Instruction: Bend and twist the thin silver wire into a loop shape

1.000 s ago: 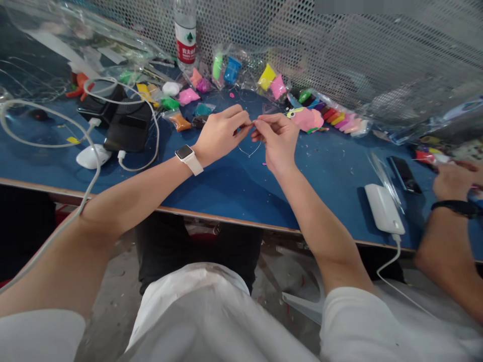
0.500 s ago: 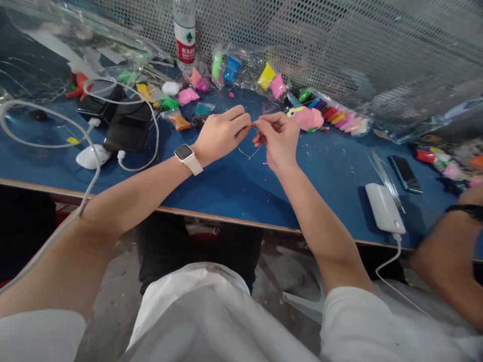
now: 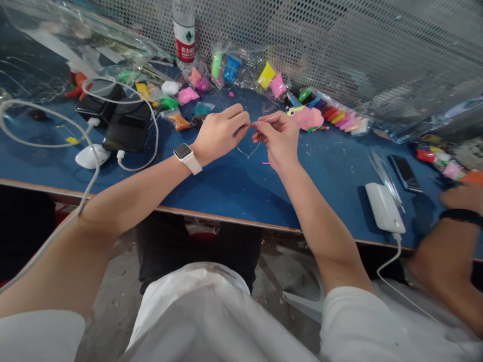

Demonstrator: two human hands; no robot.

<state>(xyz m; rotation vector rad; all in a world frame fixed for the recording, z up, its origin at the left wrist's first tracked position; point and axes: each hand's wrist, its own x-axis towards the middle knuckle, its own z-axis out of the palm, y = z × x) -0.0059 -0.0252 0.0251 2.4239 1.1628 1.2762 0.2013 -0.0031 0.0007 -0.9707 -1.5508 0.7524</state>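
Between the left hand (image 3: pixel 222 132) and right hand (image 3: pixel 278 138), both pinching its ends, a thin wire loop (image 3: pixel 248 156) hangs

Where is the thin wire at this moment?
In the head view, centre, the thin wire hangs as a loop between the left hand and the right hand, which pinch its ends above the blue table, left of the pink clay figure.

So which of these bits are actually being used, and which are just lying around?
In use:
left hand and right hand, both pinching the thin wire that loops down between them.

Lying about, untouched:
pink clay figure, clay packets, water bottle, white power bank, phone.
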